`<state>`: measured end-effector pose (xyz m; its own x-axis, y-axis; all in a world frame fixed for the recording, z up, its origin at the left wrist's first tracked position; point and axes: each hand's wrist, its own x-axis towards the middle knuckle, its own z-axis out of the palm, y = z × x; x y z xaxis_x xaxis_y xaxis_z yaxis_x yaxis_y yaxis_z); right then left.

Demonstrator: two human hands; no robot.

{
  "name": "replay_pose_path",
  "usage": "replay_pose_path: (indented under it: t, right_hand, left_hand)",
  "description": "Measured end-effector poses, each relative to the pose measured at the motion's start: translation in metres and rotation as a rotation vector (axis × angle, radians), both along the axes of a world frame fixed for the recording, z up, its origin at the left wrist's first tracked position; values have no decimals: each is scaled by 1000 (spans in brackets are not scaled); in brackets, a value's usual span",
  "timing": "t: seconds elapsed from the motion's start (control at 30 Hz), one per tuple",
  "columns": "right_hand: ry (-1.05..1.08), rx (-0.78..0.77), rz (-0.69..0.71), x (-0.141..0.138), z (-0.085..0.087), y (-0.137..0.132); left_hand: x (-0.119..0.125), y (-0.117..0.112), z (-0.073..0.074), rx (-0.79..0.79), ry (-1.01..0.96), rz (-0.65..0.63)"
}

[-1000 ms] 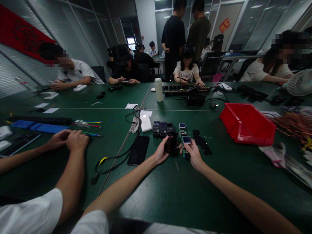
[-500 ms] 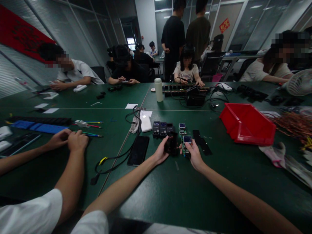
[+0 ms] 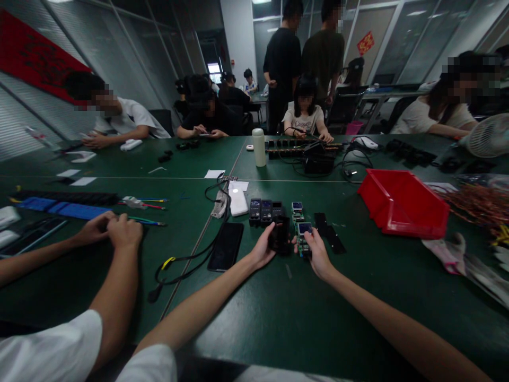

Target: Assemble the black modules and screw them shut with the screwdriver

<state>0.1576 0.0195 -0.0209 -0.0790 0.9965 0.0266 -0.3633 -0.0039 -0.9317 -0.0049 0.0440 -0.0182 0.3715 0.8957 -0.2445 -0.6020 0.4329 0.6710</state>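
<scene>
My left hand (image 3: 264, 248) is closed around a black plastic housing (image 3: 282, 235), held upright a little above the green table. Close to its right, my right hand (image 3: 317, 250) grips a green circuit board (image 3: 303, 245) with a small screen at its top, the thumb lying near the screen. A second circuit board (image 3: 297, 211) with a screen lies just beyond. Several black boxed modules (image 3: 261, 211) stand in a row behind my left hand. Flat black plates (image 3: 330, 232) lie to the right of the boards.
A red bin (image 3: 405, 207) stands at the right, with gloves (image 3: 449, 254) and copper wires (image 3: 481, 207) beside it. Left of my hands are a phone (image 3: 226, 246), a black cable (image 3: 186, 258) and a white device (image 3: 238, 201). A co-worker's hands (image 3: 113, 228) rest at the left.
Both my hands keep their holds, with the housing and the circuit board almost in the same place. The co-worker's hands at the left have shifted very slightly.
</scene>
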Motion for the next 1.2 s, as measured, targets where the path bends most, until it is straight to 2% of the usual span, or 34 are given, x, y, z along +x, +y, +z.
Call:
replay_pose_path:
  t: [1.2]
  right_hand:
    - [-88, 78, -10, -1, -2, 0]
  left_hand:
    - [0, 0, -1, -11, -4, -4]
